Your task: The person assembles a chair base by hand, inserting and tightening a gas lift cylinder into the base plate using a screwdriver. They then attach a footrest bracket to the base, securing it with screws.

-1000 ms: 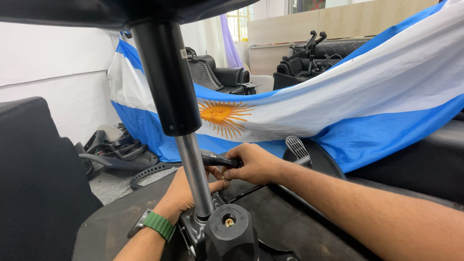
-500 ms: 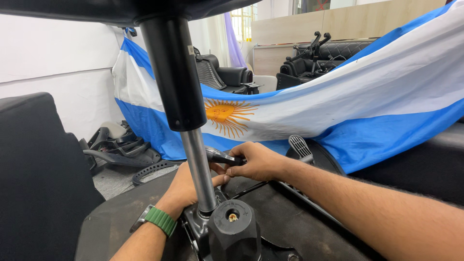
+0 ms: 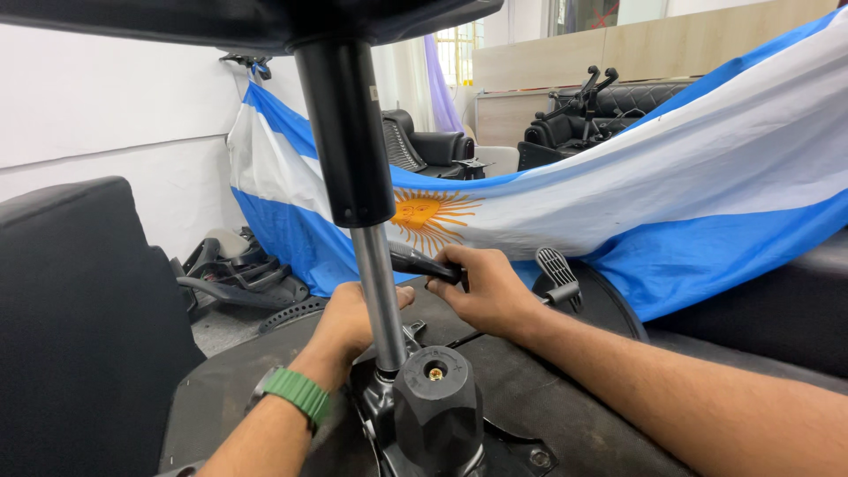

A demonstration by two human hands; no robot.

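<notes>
An office chair lies upturned in front of me, its black seat underside (image 3: 565, 389) facing up. A gas-lift column (image 3: 353, 159), black above and chrome below, rises from the black mechanism (image 3: 433, 415) on the seat. My right hand (image 3: 481, 287) is closed around a dark handle (image 3: 415, 262) just behind the column. My left hand (image 3: 349, 318), with a green band (image 3: 296, 393) on the wrist, rests against the base of the chrome rod, fingers curled behind it and partly hidden.
A black lever paddle (image 3: 558, 269) sticks up right of my right hand. A blue-and-white flag with a yellow sun (image 3: 618, 194) hangs across the back. A black cushion (image 3: 79, 318) stands at left, chair parts (image 3: 234, 269) lie on the floor, black armchairs (image 3: 428, 146) stand behind.
The view has shifted slightly, so the column and hands sit a little further right. Both hands keep their places at the column base and handle.
</notes>
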